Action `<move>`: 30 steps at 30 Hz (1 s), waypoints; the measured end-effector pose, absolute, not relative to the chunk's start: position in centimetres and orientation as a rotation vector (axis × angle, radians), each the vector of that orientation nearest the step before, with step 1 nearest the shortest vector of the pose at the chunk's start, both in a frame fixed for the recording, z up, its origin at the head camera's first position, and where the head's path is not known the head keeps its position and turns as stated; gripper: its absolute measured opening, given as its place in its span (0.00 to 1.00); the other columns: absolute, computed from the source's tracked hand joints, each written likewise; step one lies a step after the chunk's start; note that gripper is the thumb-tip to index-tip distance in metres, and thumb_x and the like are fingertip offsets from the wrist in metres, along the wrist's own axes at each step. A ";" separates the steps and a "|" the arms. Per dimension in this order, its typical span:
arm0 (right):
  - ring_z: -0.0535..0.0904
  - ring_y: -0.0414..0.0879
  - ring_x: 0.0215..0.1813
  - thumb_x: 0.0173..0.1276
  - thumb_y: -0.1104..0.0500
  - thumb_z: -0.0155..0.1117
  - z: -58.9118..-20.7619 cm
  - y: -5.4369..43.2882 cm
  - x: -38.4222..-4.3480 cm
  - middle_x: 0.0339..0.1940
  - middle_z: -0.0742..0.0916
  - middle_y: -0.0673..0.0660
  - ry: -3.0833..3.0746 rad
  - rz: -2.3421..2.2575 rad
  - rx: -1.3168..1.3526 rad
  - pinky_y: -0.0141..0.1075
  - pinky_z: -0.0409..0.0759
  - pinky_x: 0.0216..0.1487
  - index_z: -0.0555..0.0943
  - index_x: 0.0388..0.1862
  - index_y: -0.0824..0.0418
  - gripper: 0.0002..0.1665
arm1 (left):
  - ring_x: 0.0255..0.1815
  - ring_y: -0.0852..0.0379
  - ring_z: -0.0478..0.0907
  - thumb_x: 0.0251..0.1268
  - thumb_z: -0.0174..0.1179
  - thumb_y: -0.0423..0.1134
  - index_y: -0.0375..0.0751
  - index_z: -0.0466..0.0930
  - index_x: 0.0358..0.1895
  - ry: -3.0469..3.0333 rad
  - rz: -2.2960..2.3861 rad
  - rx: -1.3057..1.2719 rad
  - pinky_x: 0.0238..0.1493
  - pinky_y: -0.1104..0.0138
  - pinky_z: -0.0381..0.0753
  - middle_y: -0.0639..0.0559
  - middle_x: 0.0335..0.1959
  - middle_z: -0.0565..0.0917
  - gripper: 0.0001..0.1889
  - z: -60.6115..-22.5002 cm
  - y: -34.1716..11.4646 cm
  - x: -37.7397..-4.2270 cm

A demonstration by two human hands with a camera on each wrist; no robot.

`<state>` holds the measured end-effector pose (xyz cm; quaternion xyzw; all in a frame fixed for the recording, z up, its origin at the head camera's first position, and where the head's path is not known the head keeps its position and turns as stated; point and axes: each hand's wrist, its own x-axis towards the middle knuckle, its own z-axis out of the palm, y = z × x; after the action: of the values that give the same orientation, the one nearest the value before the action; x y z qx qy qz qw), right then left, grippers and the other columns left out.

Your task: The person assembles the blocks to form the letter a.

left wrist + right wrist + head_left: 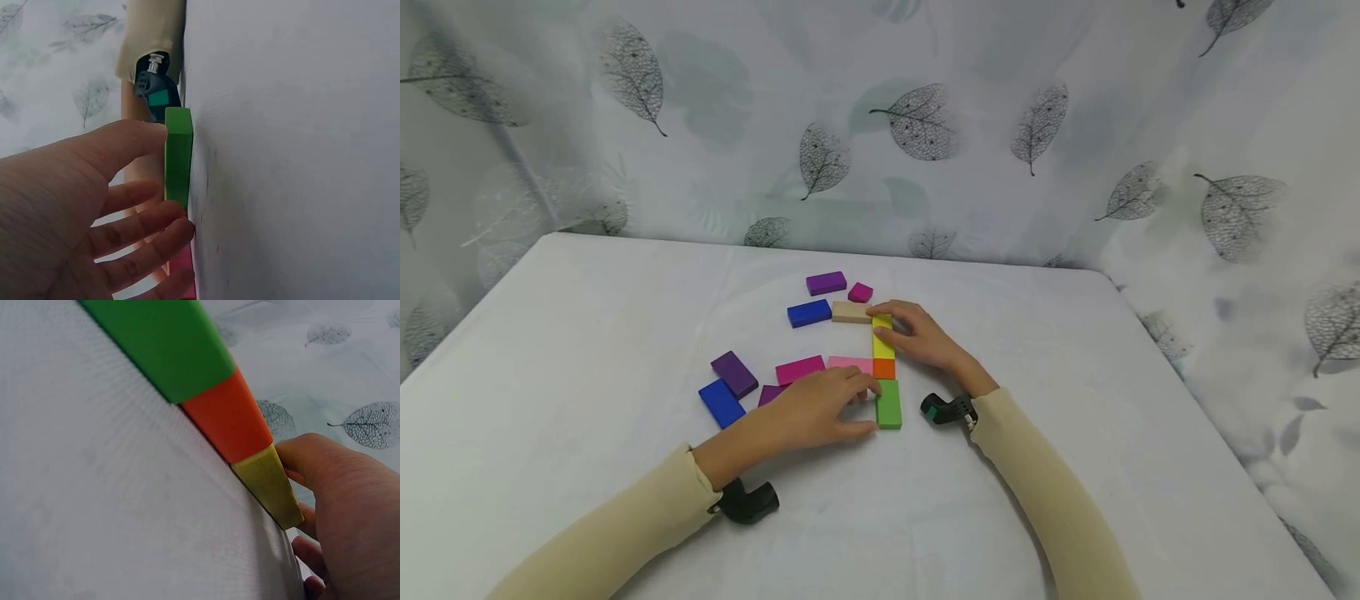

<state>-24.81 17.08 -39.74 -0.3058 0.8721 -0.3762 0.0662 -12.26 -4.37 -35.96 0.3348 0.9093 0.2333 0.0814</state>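
Yellow (883, 337), orange (884, 368) and green (889, 406) blocks lie end to end in a column on the table. My left hand (816, 408) is at the green block's left side, its thumb touching the side and its fingers loosely spread in the left wrist view. Over the yellow block, my right hand (928, 337) rests its thumb, while the index fingertip lies at the corner by the beige block (851, 312). A pink block (850, 365) meets the column from the left, partly covered by my left hand.
Left of the column lie a magenta block (800, 369), a dark purple block (734, 374) and blue blocks (721, 403). Farther back are a purple block (826, 283) and a small magenta block (861, 292). A leaf-print curtain (925, 183) hangs behind the white table (625, 333).
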 end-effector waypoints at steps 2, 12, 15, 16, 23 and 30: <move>0.61 0.54 0.74 0.73 0.55 0.57 -39.7 17.1 -24.9 0.69 0.74 0.57 2.633 -1.140 -0.930 0.55 0.53 0.74 0.75 0.66 0.56 0.24 | 0.44 0.60 0.76 0.62 0.66 0.48 0.47 0.77 0.56 2.716 0.707 0.980 0.47 0.65 0.79 0.55 0.44 0.80 0.21 -35.8 -4.7 -12.1; 0.61 0.54 0.74 0.73 0.55 0.58 -39.8 17.2 -25.0 0.69 0.75 0.57 2.618 -1.157 -0.941 0.56 0.52 0.74 0.74 0.66 0.57 0.24 | 0.43 0.58 0.78 0.63 0.64 0.47 0.47 0.77 0.55 2.723 0.713 0.918 0.43 0.66 0.79 0.54 0.44 0.81 0.19 -34.8 -6.3 -11.2; 0.62 0.54 0.74 0.73 0.55 0.58 -39.9 17.1 -25.0 0.69 0.75 0.57 2.615 -1.158 -0.951 0.56 0.53 0.74 0.75 0.66 0.57 0.24 | 0.43 0.57 0.79 0.64 0.64 0.47 0.46 0.78 0.54 2.759 0.717 0.955 0.42 0.67 0.80 0.53 0.43 0.82 0.18 -34.1 -6.8 -10.8; 0.62 0.55 0.74 0.73 0.55 0.58 -39.9 17.1 -25.0 0.69 0.75 0.58 2.618 -1.154 -0.953 0.56 0.53 0.74 0.75 0.66 0.57 0.24 | 0.43 0.57 0.79 0.64 0.64 0.47 0.45 0.78 0.54 2.772 0.724 0.968 0.42 0.67 0.80 0.53 0.43 0.82 0.18 -33.9 -7.0 -10.7; 0.61 0.55 0.74 0.73 0.54 0.58 -39.7 17.2 -24.8 0.69 0.74 0.57 2.623 -1.158 -0.912 0.56 0.53 0.73 0.75 0.66 0.56 0.24 | 0.42 0.57 0.80 0.64 0.64 0.45 0.44 0.80 0.51 2.831 0.745 1.019 0.43 0.67 0.81 0.52 0.40 0.83 0.15 -33.6 -8.2 -10.0; 0.61 0.55 0.74 0.73 0.54 0.58 -39.8 17.1 -24.8 0.69 0.74 0.57 2.611 -1.167 -0.920 0.56 0.53 0.74 0.75 0.66 0.56 0.24 | 0.45 0.57 0.81 0.63 0.65 0.45 0.45 0.82 0.51 2.870 0.712 1.106 0.46 0.62 0.81 0.54 0.42 0.84 0.15 -33.4 -10.1 -9.3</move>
<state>-24.81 17.08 -39.80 -0.3054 0.8671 -0.3875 0.0688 -9.31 -10.08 -33.42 0.3504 0.9090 0.2256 -0.0078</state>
